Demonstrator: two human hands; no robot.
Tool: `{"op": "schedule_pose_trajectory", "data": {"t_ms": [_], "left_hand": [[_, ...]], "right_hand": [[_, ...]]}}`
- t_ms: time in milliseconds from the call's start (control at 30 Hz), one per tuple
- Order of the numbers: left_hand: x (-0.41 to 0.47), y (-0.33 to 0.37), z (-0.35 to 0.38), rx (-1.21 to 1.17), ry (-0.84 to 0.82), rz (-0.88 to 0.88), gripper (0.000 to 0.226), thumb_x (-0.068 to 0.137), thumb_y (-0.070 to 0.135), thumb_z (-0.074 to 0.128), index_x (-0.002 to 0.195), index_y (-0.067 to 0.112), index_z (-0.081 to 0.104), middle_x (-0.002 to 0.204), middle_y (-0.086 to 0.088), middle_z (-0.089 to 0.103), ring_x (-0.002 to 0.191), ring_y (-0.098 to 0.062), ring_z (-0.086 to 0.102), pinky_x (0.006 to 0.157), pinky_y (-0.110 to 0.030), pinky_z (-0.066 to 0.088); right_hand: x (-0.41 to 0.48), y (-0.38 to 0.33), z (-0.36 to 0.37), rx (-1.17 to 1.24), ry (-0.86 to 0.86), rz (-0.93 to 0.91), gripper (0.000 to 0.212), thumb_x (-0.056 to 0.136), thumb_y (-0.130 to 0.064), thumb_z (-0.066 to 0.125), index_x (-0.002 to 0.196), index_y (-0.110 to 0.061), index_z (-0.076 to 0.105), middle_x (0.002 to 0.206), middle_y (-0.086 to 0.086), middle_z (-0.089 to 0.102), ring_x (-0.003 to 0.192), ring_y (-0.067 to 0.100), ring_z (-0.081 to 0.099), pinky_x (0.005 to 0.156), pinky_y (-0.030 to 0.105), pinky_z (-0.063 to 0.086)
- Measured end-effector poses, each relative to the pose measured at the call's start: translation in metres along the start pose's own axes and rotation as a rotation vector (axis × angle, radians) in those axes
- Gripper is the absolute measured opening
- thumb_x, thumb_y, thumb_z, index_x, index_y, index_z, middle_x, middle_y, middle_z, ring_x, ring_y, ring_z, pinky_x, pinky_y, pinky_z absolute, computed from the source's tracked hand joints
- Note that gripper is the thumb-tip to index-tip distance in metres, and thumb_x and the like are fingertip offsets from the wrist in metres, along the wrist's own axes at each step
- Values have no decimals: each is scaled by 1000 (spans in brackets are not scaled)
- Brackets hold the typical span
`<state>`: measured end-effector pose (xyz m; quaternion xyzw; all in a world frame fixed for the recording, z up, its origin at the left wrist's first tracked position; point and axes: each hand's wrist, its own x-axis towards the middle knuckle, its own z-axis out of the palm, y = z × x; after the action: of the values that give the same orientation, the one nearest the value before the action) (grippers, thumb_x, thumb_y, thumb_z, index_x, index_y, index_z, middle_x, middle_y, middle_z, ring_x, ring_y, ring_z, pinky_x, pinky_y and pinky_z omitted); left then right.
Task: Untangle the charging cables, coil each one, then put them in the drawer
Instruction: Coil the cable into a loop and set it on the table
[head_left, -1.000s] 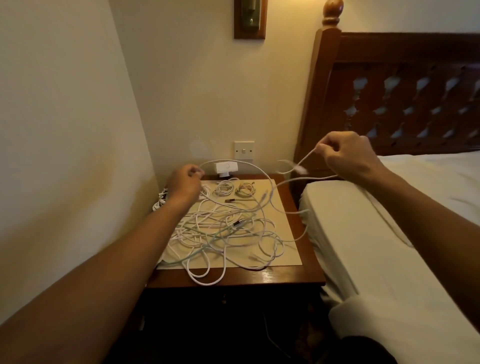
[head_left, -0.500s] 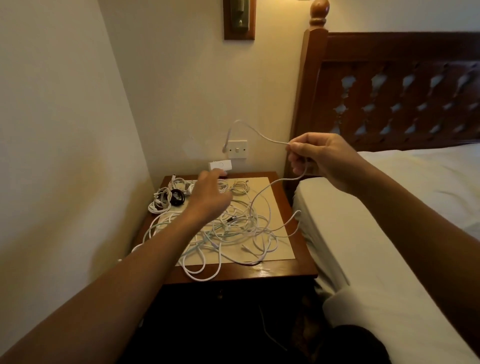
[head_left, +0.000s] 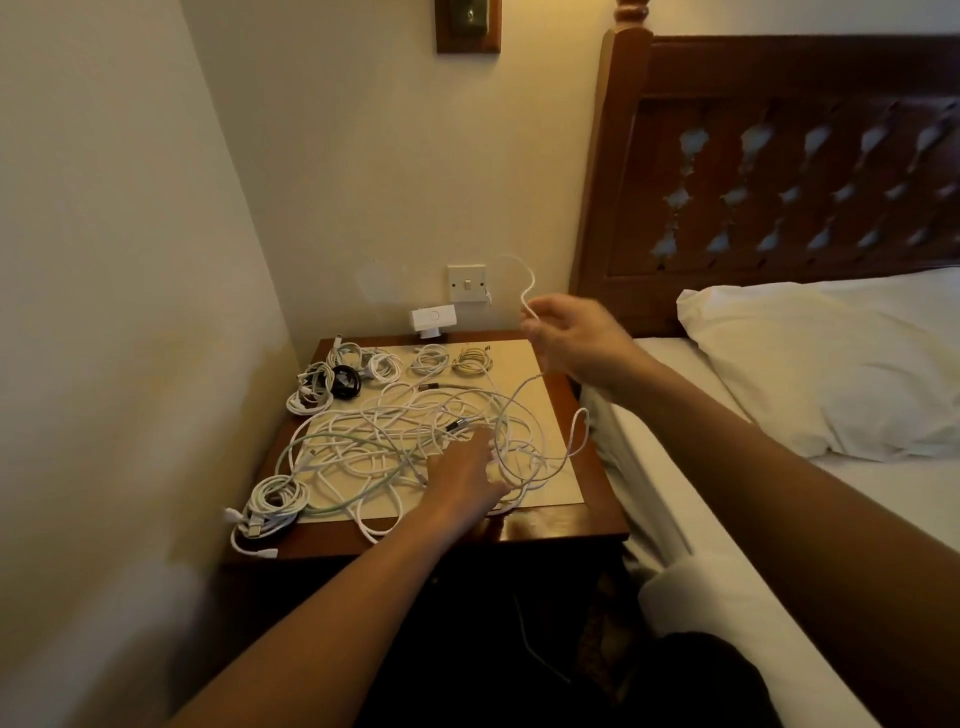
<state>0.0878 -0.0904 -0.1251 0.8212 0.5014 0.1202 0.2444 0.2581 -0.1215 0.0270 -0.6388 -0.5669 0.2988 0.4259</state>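
One shift: left hand (head_left: 462, 475) onto tangle (head_left: 395, 436); right hand (head_left: 576, 338) grips cable (head_left: 525, 291).

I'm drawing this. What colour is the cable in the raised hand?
White. The cable in the right hand shows best in the head view.

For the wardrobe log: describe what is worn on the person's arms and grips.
The left forearm and right forearm are bare as far as the frame shows: no sleeves, watch or bracelet. The left grip and right grip are ungloved, with no ring that can be made out; the right one is blurred.
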Motion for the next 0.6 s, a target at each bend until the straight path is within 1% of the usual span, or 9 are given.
{"op": "schedule_pose_trajectory", "data": {"t_ms": [100,167,233,300,367,400,500,533,600], "left_hand": [[1,-3,6,89,53,75,46,83,33,65,125,26,48,109,6,66,112,-26,58,96,-45,32],[-2,-7,10,46,80,98,52,82,46,65,125,27,45,103,8,62,107,-24,58,94,-44,33],[-3,-13,15,-50,105,90,67,77,57,68,129,27,40,110,8,62,109,-22,59,93,-42,35],[-5,-18,20,-29,116,123,81,74,60,72,137,29,31,126,6,61,119,-22,56,100,-43,34],[-5,-20,24,84,113,153,94,75,59,74,146,30,20,135,3,59,128,-24,50,111,-49,28],[-4,-19,24,117,110,157,98,76,58,75,149,31,15,135,1,59,129,-26,50,114,-51,26],[-4,-11,19,208,95,213,103,79,52,73,155,30,7,126,-2,63,126,-29,51,116,-53,22],[-5,-7,16,206,93,227,104,80,51,71,157,29,5,123,-2,64,123,-29,53,116,-53,23],[-8,-4,9,114,115,217,102,83,47,70,159,27,5,111,1,63,108,-24,56,112,-49,28]], "right_hand": [[6,43,3,-225,-266,6,65,102,-45,57,160,-34,29,162,1,42,146,24,41,120,53,36],[4,70,1,-391,-356,43,91,91,-65,60,164,-34,15,168,-4,29,151,22,35,123,49,31],[-3,89,2,-531,-447,50,117,73,-78,67,164,-34,9,169,-7,27,151,21,35,123,48,33],[-9,102,6,-710,-521,7,122,72,-69,78,164,-29,9,168,-3,29,151,24,34,122,50,33],[-18,104,13,-971,-515,-44,108,79,-55,81,162,-22,21,164,2,36,147,27,38,118,51,36],[-22,103,16,-1016,-491,-51,94,83,-50,81,158,-22,32,157,3,45,140,27,45,113,50,42],[-24,95,13,-781,-430,-22,32,96,-38,70,122,-20,70,116,3,72,104,21,67,91,41,56],[-24,90,6,-669,-423,-19,22,100,-34,65,110,-17,75,102,1,75,93,19,70,84,38,57],[-22,77,-10,-439,-389,15,25,104,-25,58,99,-12,79,87,-4,75,78,16,72,73,27,57]]}}
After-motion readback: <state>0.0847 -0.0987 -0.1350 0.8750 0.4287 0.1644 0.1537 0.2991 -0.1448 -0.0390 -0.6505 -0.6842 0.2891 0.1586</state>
